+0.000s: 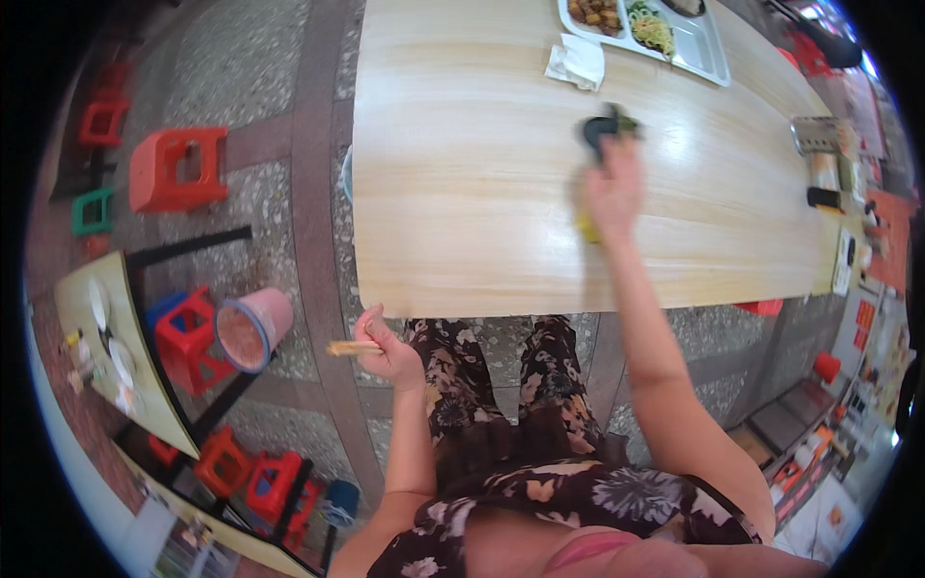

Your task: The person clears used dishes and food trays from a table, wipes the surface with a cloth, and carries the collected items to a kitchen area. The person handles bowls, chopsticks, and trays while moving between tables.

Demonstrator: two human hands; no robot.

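My right hand point(614, 191) is stretched over the wood-patterned table point(470, 180), blurred, pressing a dark cloth point(603, 134) with some yellow-green on it against the top. A yellow bit point(588, 227) shows beside the wrist; whether it belongs to the cloth I cannot tell. At the table's near left corner my left hand point(386, 350) is closed around wooden chopsticks point(354, 348), which point left past the edge. Farther up lies a crumpled white napkin point(578, 63), just below a white compartment tray point(712, 61) holding browned chunks and shredded vegetables.
A metal holder point(813, 135) and other small items stand at the table's right end. On the floor to the left are a red plastic stool point(181, 170) and a pink waste bin point(271, 321), near another table point(115, 339) with more stools under it.
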